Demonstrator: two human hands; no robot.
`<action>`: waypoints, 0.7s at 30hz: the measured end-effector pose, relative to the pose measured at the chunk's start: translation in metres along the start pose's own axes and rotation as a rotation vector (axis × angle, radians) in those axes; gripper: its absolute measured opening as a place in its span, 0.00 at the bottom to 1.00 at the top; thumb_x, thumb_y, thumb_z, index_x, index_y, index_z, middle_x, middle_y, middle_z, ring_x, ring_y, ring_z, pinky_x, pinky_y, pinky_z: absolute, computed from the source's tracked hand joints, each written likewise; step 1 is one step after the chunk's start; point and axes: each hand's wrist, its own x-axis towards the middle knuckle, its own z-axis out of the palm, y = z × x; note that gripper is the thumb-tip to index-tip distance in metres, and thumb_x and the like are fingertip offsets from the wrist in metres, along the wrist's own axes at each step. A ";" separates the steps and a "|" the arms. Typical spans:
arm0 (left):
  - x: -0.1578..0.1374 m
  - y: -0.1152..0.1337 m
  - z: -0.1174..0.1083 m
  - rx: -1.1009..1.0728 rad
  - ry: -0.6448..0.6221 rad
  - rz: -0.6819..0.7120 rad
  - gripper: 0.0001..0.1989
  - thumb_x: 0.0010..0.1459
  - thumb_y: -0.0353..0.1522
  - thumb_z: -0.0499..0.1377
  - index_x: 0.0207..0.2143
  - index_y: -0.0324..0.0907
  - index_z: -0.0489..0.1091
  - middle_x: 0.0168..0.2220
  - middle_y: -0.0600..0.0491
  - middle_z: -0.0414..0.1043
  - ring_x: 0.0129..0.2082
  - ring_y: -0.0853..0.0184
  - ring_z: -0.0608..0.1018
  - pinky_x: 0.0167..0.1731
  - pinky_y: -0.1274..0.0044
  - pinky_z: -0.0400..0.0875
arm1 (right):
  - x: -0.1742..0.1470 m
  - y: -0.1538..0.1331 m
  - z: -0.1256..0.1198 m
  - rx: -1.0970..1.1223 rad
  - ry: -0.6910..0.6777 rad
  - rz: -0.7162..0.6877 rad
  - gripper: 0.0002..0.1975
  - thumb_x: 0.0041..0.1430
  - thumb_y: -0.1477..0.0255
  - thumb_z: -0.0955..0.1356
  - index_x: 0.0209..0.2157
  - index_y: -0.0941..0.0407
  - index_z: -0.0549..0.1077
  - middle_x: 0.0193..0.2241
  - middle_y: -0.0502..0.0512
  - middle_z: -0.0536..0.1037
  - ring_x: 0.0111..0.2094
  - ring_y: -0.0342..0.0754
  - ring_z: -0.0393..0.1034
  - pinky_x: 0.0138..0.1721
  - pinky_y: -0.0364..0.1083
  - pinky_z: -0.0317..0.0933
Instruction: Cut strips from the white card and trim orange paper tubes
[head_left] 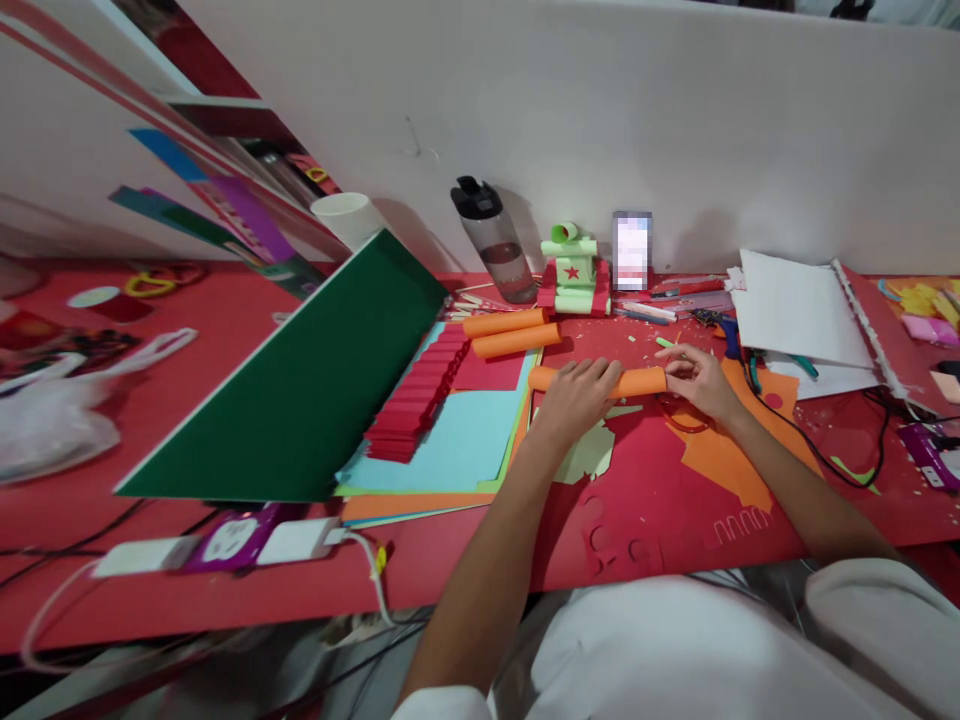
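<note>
The orange tube (641,382) lies on the bench (420,540), nearer its far edge than its near one, long axis running roughly side to side along those edges. Neither hand is nearer, since both touch it. The left hand (577,395) drapes across its left half, fingers bent over the top (I cannot tell whether they grip, the underside being hidden). The right hand (701,380) has its fingers closed on the tube's right end, the tube pointing leftward from them.
</note>
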 end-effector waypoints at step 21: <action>-0.001 -0.003 0.004 -0.005 0.047 0.006 0.10 0.66 0.29 0.63 0.50 0.42 0.72 0.42 0.44 0.80 0.45 0.53 0.82 0.43 0.68 0.72 | -0.002 -0.004 -0.001 -0.037 0.012 -0.018 0.17 0.55 0.66 0.75 0.47 0.52 0.80 0.31 0.51 0.81 0.31 0.48 0.75 0.35 0.47 0.70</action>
